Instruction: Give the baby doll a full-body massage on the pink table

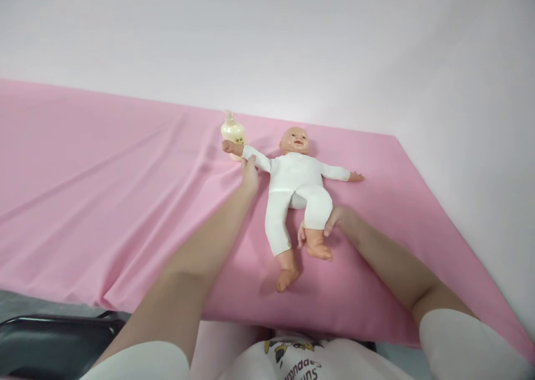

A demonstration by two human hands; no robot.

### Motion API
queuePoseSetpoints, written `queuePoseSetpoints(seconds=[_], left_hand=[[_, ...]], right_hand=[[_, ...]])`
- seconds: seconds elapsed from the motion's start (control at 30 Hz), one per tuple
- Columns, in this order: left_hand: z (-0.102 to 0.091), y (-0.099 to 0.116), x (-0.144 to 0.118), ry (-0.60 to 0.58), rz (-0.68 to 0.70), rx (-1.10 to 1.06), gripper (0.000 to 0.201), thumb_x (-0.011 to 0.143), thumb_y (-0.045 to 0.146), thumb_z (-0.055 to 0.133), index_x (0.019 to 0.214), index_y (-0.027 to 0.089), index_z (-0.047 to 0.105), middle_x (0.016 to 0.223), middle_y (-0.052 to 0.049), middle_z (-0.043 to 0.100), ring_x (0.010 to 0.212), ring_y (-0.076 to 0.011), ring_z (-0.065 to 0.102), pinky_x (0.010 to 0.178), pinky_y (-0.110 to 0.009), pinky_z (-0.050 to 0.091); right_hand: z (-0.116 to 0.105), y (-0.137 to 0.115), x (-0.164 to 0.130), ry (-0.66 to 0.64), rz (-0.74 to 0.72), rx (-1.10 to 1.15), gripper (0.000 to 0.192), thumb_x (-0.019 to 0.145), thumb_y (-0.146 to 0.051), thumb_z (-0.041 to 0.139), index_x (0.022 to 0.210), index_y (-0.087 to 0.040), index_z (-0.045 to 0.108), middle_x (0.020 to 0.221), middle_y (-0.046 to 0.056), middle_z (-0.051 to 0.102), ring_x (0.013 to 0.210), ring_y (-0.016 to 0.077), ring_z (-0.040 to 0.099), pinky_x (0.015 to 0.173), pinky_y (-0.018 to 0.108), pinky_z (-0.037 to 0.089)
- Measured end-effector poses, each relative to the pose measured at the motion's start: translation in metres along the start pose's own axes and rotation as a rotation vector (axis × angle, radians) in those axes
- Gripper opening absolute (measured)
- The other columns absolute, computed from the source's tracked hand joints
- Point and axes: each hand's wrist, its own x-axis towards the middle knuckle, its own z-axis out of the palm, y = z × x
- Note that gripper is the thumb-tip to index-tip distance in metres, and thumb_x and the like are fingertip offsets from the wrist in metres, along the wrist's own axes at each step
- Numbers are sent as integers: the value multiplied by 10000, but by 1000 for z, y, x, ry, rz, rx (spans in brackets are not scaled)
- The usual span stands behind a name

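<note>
A baby doll (297, 171) in white clothing lies on its back, its head toward the wall and its feet toward me. My left hand (249, 174) grips the doll's sleeved arm on the left side, near the wrist. Around the lower leg on the right side, just above the bare foot, my right hand (334, 219) is closed, with fingertips showing on the leg's inner side. That leg is bent and raised, while the other lies straighter. Partly hidden by the doll's hand, a baby bottle (233, 129) with pale yellow contents is beside its arm.
A pink cloth (125, 190) with folds on the left covers the table. Behind and to the right stands a white wall (267, 45). A black chair (54, 341) is at the lower left, below the table's front edge.
</note>
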Motion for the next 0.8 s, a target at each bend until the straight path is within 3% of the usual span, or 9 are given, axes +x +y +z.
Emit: queuePoseSetpoints(seconds=[0.07,0.13,0.23,0.33,0.4,0.53,0.8], left_hand=[[5,5,-6,21,20,-4,300,897,497,585,1080,260,564,1109,-79,712,1209,-269,645,1021,-428,550],[10,14,-14,-47,114,62,312,844,486,647,1028,237,607,1076,-78,723,1159,-274,663,1023,-427,541],[14,28,-25,-372,380,256,358,795,501,686,988,200,694,1093,-112,749,1133,-305,675,1065,-471,513],[14,39,-29,-619,616,429,378,828,470,628,1056,190,739,1186,-128,754,1191,-312,661,1133,-508,463],[13,42,-30,-646,676,488,394,855,435,584,1120,186,736,1233,-130,747,1222,-304,653,1144,-515,454],[12,41,-29,-631,685,522,407,877,430,564,1146,177,736,1244,-138,745,1236,-301,650,1135,-510,464],[14,43,-32,-609,618,445,377,837,418,608,1107,193,743,1202,-126,752,1192,-316,656,1119,-523,459]], right_hand=[[-7,6,-1,-104,-49,-11,517,626,-496,915,874,-155,615,935,109,713,990,289,709,992,480,524],[-10,12,-2,-53,-183,46,580,614,-608,873,859,-160,598,918,87,693,962,279,703,967,492,521],[-11,12,-5,228,-385,204,583,634,-677,801,829,-185,556,859,34,643,899,238,681,930,451,533],[-10,2,-5,523,-439,350,498,738,-657,702,822,-200,524,838,25,608,854,220,651,900,419,545],[-8,-6,-5,632,-410,417,452,831,-648,585,795,-204,509,818,37,596,826,226,637,852,415,548],[-4,-13,-2,725,-376,504,493,937,-659,369,767,-214,497,773,55,574,772,238,605,770,420,538],[-2,-11,1,742,-377,488,511,919,-690,403,755,-214,494,758,55,566,750,231,576,786,419,524]])
